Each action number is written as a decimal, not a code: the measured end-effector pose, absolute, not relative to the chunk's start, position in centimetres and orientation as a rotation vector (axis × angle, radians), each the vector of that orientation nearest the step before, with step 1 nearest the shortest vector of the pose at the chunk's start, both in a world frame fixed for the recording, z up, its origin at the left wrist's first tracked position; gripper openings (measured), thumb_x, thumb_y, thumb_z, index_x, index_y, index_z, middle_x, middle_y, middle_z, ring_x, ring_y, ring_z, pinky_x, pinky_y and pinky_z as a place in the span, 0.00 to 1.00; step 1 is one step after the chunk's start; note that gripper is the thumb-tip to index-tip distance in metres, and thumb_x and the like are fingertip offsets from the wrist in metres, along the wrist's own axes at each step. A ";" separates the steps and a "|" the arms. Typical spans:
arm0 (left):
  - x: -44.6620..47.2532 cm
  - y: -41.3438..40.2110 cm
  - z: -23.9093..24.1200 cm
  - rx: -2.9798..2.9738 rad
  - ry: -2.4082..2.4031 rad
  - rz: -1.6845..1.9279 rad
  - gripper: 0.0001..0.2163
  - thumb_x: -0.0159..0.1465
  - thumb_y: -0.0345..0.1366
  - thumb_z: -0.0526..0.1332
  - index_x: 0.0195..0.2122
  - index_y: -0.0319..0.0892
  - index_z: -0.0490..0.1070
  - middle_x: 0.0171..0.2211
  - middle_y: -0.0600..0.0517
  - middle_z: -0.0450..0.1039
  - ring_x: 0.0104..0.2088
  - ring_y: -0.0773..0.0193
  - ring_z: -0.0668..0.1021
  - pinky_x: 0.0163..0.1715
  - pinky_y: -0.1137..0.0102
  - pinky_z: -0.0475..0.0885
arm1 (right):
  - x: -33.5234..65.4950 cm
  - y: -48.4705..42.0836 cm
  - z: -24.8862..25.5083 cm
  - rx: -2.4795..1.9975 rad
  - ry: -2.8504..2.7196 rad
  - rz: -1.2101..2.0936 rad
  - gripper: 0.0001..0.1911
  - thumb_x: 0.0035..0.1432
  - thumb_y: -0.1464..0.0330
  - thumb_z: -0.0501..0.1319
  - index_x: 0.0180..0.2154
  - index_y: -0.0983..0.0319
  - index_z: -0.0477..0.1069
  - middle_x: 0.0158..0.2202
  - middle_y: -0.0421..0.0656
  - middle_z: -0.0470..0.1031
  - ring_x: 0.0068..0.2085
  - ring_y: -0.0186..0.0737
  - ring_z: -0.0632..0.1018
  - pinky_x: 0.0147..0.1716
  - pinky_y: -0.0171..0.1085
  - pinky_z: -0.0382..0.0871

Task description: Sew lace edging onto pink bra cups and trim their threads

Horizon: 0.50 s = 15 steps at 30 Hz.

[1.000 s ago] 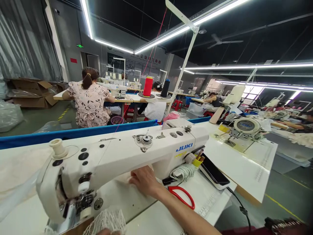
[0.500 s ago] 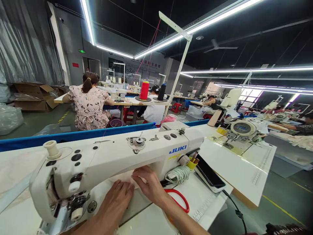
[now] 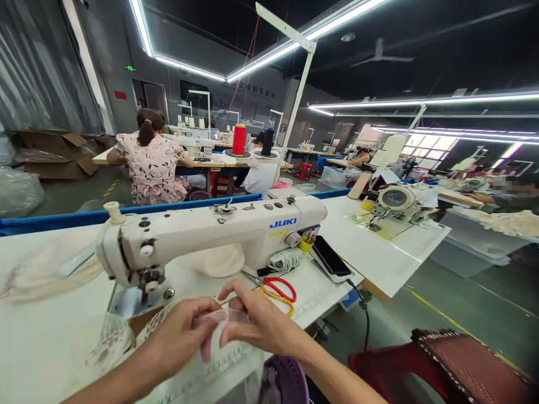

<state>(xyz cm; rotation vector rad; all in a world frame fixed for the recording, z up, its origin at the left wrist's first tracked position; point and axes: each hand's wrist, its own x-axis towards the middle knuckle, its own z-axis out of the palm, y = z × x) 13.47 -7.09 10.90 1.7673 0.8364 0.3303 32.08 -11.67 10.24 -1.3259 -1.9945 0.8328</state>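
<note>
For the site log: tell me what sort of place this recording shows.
Probably a garment sewing workshop: a JUKI sewing machine, a red thread cone, a person seated at another sewing table; left hand and right hand pinch a translucent strip.

Bright ceiling strip lights point(image 3: 269, 56), dark ceiling. Glare on table point(image 3: 379, 252). Wide-angle edge warping; hands slightly motion-blurred.

A white JUKI sewing machine point(image 3: 219, 230) stands mid-tabletop. Red-handled scissors point(image 3: 281, 287) lie near the front edge. A coiled white cord point(image 3: 285, 260) and a dark phone point(image 3: 332, 259) lie toward the right edge.
</note>
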 end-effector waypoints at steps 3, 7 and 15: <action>9.2 -8.8 10.0 1.616 0.946 0.431 0.19 0.62 0.52 0.52 0.28 0.41 0.67 0.17 0.56 0.69 0.25 0.63 0.71 0.33 0.70 0.64 | 31.4 -13.1 9.2 -1.215 -1.928 1.040 0.16 0.48 0.57 0.67 0.29 0.62 0.68 0.22 0.35 0.65 0.26 0.32 0.66 0.28 0.30 0.59; 4.4 -12.9 7.9 1.495 0.892 0.240 0.20 0.58 0.56 0.56 0.27 0.41 0.68 0.27 0.52 0.73 0.32 0.60 0.72 0.36 0.69 0.65 | 28.9 -14.6 8.0 -1.071 -1.598 1.334 0.15 0.58 0.57 0.58 0.30 0.63 0.66 0.27 0.40 0.70 0.29 0.33 0.70 0.31 0.32 0.64; 2.8 -16.5 6.3 1.340 0.915 0.489 0.23 0.55 0.49 0.63 0.48 0.43 0.65 0.33 0.52 0.74 0.34 0.61 0.73 0.36 0.71 0.67 | 21.1 -15.1 8.3 -1.130 -2.003 1.269 0.06 0.55 0.75 0.55 0.36 0.61 0.66 0.18 0.30 0.60 0.20 0.26 0.58 0.23 0.26 0.54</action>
